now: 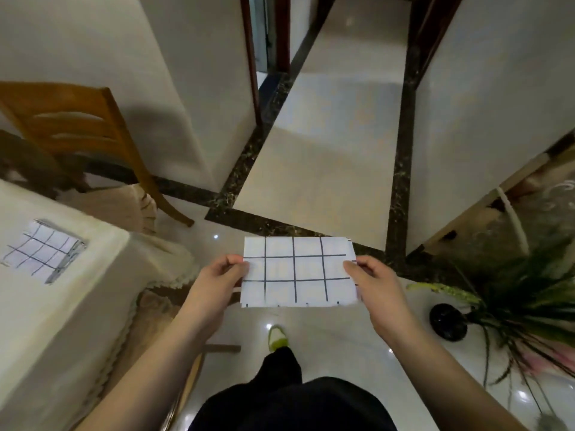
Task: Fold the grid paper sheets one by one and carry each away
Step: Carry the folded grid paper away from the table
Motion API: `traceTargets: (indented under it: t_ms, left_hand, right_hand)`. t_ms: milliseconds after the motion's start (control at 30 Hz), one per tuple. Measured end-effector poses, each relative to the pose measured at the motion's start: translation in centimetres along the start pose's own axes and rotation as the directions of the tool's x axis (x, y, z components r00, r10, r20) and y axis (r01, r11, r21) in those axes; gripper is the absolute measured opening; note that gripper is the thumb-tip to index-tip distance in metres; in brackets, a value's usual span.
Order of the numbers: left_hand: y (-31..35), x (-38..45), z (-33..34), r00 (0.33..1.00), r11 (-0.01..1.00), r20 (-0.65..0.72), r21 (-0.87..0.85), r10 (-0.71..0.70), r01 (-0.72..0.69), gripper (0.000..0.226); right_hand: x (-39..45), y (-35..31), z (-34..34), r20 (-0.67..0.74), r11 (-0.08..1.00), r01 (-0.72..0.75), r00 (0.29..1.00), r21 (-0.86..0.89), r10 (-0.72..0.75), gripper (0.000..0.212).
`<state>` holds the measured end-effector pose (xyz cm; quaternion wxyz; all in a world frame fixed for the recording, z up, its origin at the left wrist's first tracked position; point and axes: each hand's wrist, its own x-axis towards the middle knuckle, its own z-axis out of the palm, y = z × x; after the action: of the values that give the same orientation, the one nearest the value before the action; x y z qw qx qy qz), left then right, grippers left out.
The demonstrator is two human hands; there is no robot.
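Note:
A folded white grid paper sheet (298,272) with black lines hangs in the air in front of me, above the tiled floor. My left hand (217,278) pinches its left edge and my right hand (370,281) pinches its right edge. A stack of more grid paper sheets (43,250) lies on the cream-covered table (46,321) at the left, away from both hands.
A wooden chair (74,132) stands behind the table. A potted plant (522,293) with a black pot (448,321) spreads at the right. A hallway (336,126) with dark-bordered tiles leads ahead between white walls. My dark trouser leg and green shoe (277,337) are below.

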<state>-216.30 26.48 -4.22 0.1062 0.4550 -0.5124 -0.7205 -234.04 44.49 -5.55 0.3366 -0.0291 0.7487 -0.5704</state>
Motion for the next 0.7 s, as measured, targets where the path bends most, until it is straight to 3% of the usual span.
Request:
traceTargets:
  t_ms: [333,467,700]
  left_hand:
    - [5.8,9.1,-4.2,0.987,0.996,-0.154,-0.086,-0.048,0.035,0.007]
    - [8.3,12.2,-5.0,0.978,0.993,-0.208,-0.118,-0.033,0.008,0.009]
    - [12.3,18.5,-6.9,0.939,0.971,-0.319,-0.233,-0.130,0.055,0.022]
  right_hand:
    - [10.2,-7.6,7.8,0.136,0.995,0.015,0.991,-0.098,-0.001,0.007]
    - [14.3,-10.7,10.8,0.197,0.989,0.061,0.980,-0.138,-0.033,0.008]
    - [23.4,-16.2,17.6,0.346,0.985,0.081,0.938,-0.151,-0.024,0.008]
